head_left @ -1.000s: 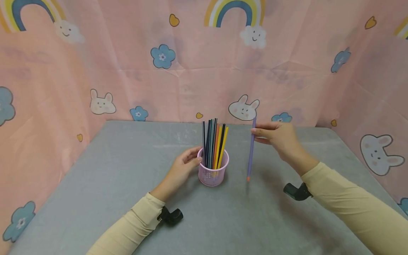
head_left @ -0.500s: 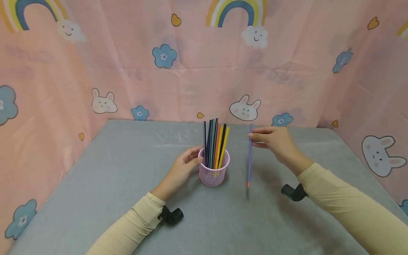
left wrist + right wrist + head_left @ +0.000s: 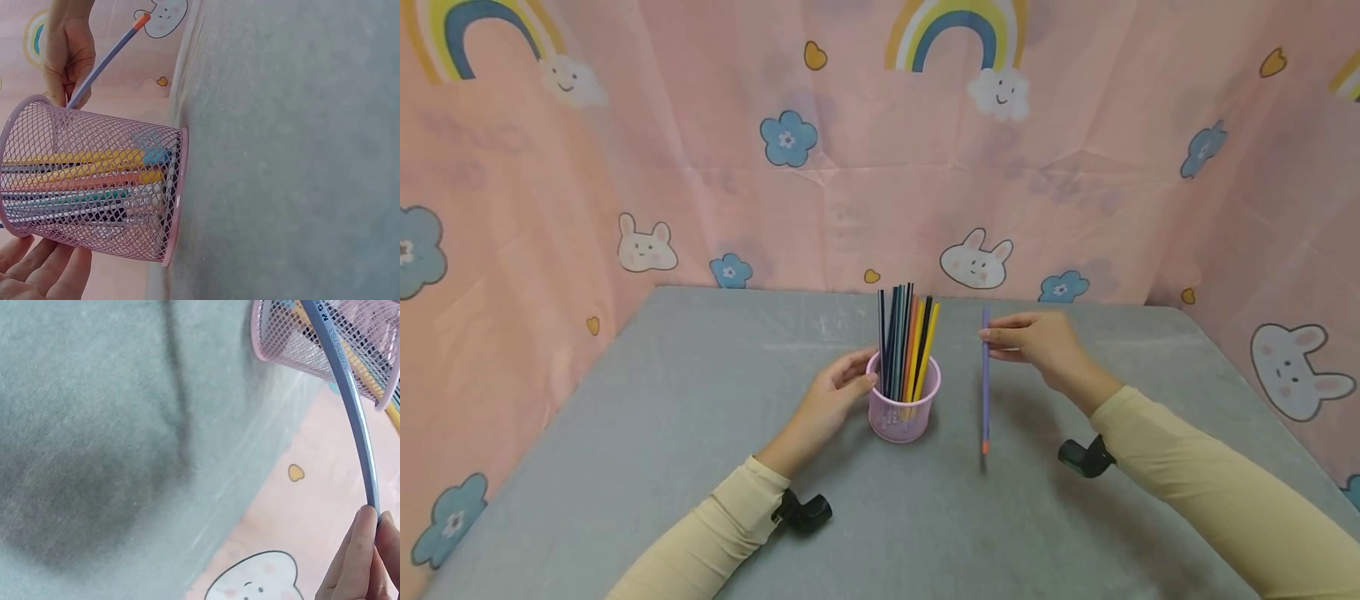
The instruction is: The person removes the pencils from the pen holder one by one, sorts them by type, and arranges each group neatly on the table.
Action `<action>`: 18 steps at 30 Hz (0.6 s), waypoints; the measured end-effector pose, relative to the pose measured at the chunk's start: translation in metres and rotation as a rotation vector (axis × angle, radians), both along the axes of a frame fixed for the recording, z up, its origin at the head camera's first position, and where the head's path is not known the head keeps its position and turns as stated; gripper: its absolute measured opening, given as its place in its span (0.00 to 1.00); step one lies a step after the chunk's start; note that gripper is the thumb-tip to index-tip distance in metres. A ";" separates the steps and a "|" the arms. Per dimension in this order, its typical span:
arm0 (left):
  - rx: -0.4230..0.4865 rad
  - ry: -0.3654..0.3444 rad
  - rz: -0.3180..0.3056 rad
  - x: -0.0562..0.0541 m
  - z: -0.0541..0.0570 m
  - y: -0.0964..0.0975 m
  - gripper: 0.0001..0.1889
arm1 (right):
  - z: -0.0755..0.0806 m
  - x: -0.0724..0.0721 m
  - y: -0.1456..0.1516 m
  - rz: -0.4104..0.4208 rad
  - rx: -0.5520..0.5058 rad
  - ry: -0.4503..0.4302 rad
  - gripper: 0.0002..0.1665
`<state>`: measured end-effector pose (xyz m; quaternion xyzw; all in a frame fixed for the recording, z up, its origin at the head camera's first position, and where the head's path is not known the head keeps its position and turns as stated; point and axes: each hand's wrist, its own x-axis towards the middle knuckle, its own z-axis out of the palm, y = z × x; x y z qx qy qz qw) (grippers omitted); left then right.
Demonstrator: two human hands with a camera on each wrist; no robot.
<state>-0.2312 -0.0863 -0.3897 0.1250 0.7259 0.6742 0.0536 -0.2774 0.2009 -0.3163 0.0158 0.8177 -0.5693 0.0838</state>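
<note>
A pink mesh pencil cup (image 3: 898, 427) stands upright on the grey table, holding several black, yellow and orange pencils (image 3: 917, 350). My left hand (image 3: 820, 412) holds the cup from its left side, thumb at the front of the rim and fingers behind. Through the mesh in the left wrist view, the lower ends of the pencils (image 3: 94, 181) show. To the right of the cup, my right hand (image 3: 1048, 354) pinches a purple pencil (image 3: 987, 392) near its top between thumb and fingers. That pencil hangs nearly vertical, its orange end (image 3: 985, 447) pointing down close over the table.
The grey table (image 3: 700, 350) spreads around the cup on all sides. Behind it and at both sides hangs a pink cloth (image 3: 865, 200) printed with rainbows, rabbits and flowers. Black wrist cameras (image 3: 808, 512) sit under both sleeves.
My right hand has lowered the purple pencil and shifted it slightly left; the pencil has come closer to vertical. The left hand and the cup stay in place.
</note>
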 end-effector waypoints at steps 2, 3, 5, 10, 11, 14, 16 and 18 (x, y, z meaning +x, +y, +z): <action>0.001 -0.008 0.002 0.001 0.000 -0.001 0.23 | -0.003 -0.003 0.000 0.001 -0.008 -0.005 0.27; 0.002 -0.008 0.002 0.001 0.000 -0.001 0.23 | -0.004 -0.004 0.000 0.002 -0.013 -0.008 0.27; 0.003 -0.007 0.003 0.001 0.000 -0.001 0.23 | -0.007 -0.007 0.000 0.004 -0.022 -0.013 0.27; 0.001 0.003 0.000 0.000 -0.002 0.000 0.23 | -0.011 -0.012 -0.001 0.001 0.031 -0.051 0.27; 0.001 0.003 0.000 0.000 -0.002 0.000 0.23 | -0.012 -0.013 -0.002 0.000 0.051 -0.065 0.26; 0.001 0.003 0.004 0.000 -0.002 0.000 0.23 | -0.015 -0.016 -0.002 0.000 0.085 -0.109 0.26; 0.005 0.001 0.005 0.000 -0.001 0.001 0.23 | -0.017 -0.018 -0.002 0.008 0.087 -0.128 0.26; 0.004 0.003 0.005 0.001 -0.001 0.000 0.23 | -0.019 -0.021 -0.002 0.013 0.080 -0.144 0.26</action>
